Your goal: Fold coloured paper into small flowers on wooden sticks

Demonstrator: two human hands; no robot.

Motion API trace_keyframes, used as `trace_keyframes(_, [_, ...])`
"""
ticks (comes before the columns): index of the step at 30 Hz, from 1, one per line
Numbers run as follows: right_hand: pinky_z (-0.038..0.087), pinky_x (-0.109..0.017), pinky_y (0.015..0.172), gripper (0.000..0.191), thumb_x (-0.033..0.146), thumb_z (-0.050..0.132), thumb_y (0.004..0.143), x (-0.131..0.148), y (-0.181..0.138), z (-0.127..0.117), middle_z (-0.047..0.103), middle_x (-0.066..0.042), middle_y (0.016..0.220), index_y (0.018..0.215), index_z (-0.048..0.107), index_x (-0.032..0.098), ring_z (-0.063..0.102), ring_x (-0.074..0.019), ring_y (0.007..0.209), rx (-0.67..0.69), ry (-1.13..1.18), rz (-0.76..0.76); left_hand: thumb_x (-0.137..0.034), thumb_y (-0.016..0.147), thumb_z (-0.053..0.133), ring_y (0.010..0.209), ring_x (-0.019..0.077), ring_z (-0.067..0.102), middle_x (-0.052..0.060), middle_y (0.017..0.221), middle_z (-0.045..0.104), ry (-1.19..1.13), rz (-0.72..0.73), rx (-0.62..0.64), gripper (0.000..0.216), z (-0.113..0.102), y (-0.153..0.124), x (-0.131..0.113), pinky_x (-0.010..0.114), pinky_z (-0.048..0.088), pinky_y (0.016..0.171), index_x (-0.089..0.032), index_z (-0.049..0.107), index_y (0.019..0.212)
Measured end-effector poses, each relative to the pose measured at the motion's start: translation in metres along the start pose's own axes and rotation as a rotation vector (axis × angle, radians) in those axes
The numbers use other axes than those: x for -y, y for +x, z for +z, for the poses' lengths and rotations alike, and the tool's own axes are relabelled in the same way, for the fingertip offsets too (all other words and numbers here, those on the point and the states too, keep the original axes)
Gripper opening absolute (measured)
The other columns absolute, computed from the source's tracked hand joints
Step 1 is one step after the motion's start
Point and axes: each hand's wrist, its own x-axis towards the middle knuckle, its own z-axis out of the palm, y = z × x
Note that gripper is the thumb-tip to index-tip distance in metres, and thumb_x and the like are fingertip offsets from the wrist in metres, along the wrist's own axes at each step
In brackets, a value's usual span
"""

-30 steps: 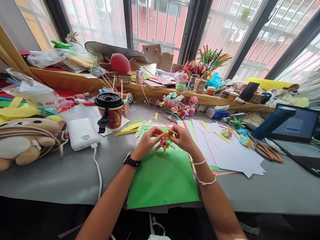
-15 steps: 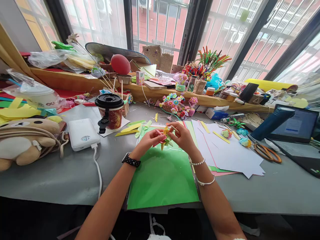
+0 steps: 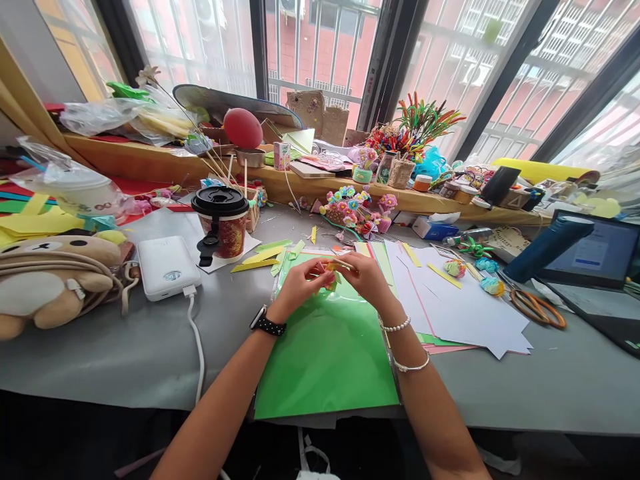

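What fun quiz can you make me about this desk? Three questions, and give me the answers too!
1. Which wrist wears the watch?
2. True or false: the lidded cup stands to the left of the green sheet.
3. What is between the left hand and the right hand? A: scissors. B: colourful paper. C: a laptop.

Key: 1. Left. 2. True. 3. B.

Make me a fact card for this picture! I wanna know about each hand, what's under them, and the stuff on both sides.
Left hand: pinching a small colourful paper piece
Right hand: fingertips at the same piece, exact grip hard to see
Under them: green sheet
Left side: plush bear, white power bank, lidded cup
Right side: white paper, scissors, open laptop
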Motion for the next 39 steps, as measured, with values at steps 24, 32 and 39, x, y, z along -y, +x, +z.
trace_keyframes(24, [0.039,-0.021,0.056,0.013,0.015,0.055,0.076,0.0,0.0,-0.001,0.064,-0.004,0.074,0.085,0.064,0.016,0.054,-0.0121,0.063,0.029,-0.004,0.037,-0.037,0.071,0.057,0.059,0.011,0.057,0.001,0.068,0.06,0.048,-0.007,0.018,0.027,0.0,0.0,0.001,0.022,0.047,0.058,-0.013,0.061,0.084])
trace_keyframes(32, [0.037,-0.022,0.054,0.011,0.018,0.053,0.079,0.005,-0.001,0.006,0.063,-0.003,0.077,0.085,0.062,0.018,0.053,-0.0121,0.061,0.012,-0.102,0.076,-0.039,0.07,0.057,0.063,0.013,0.059,0.001,0.067,0.06,0.042,-0.029,0.011,0.027,-0.001,0.001,0.001,0.024,0.048,0.061,-0.014,0.06,0.079])
trace_keyframes(39, [0.039,-0.024,0.061,0.009,0.018,0.05,0.08,0.007,-0.001,0.009,0.061,-0.004,0.074,0.077,0.059,0.019,0.054,-0.0148,0.069,-0.026,-0.204,0.083,-0.053,0.067,0.055,0.073,0.0191,0.063,0.005,0.077,0.063,-0.15,-0.127,0.042,0.042,-0.002,0.001,0.001,0.027,0.049,0.064,-0.013,0.059,0.079])
